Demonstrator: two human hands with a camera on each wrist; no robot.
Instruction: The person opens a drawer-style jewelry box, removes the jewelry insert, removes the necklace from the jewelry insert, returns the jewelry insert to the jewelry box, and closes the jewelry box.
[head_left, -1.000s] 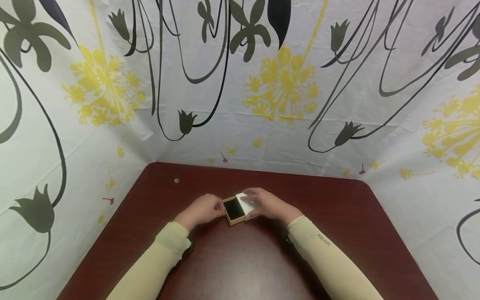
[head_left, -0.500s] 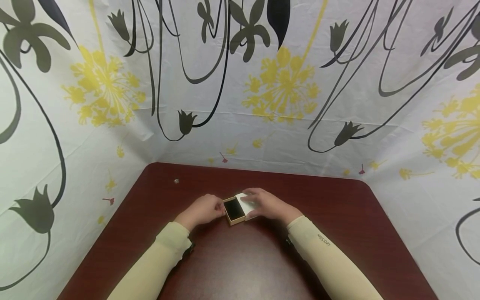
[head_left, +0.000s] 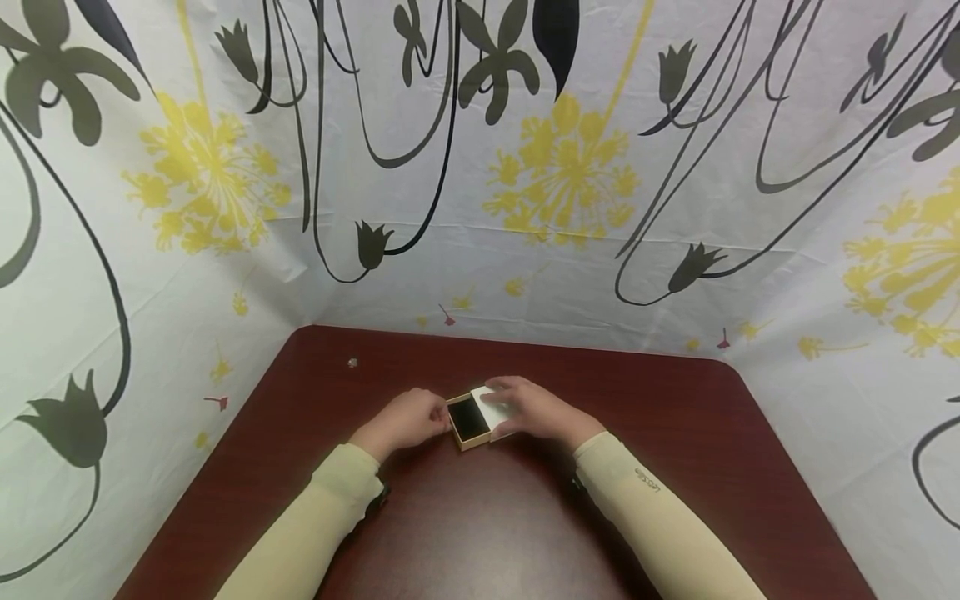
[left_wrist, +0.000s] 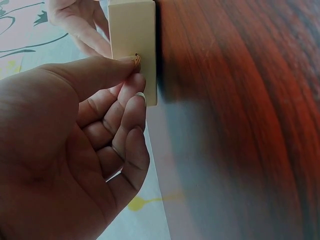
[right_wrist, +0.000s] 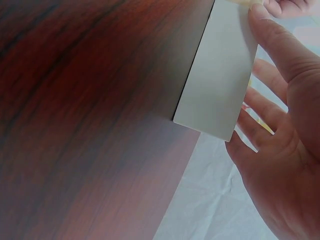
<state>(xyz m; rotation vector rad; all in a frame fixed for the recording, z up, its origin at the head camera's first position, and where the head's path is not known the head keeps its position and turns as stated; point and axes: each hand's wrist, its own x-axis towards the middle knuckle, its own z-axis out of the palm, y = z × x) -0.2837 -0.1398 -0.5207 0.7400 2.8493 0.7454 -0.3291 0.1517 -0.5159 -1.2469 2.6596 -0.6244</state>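
Observation:
A small sliding drawer box lies near the middle of the table. Its cream inner tray [head_left: 474,444] with a black interior is partly out of the white sleeve [head_left: 489,408]. My left hand [head_left: 407,418] pinches a small tan pull loop [left_wrist: 137,59] on the tray's end, between thumb and index finger. From the other side my right hand [head_left: 536,408] grips the sleeve, thumb on the near edge and fingers across the top and far side. In the right wrist view the sleeve's white side [right_wrist: 217,70] shows beside the thumb.
A tiny shiny object [head_left: 352,362], too small to identify, lies at the back left of the dark red wooden table [head_left: 645,400]. A white floral-print cloth [head_left: 465,192] hangs behind and along both sides of the table.

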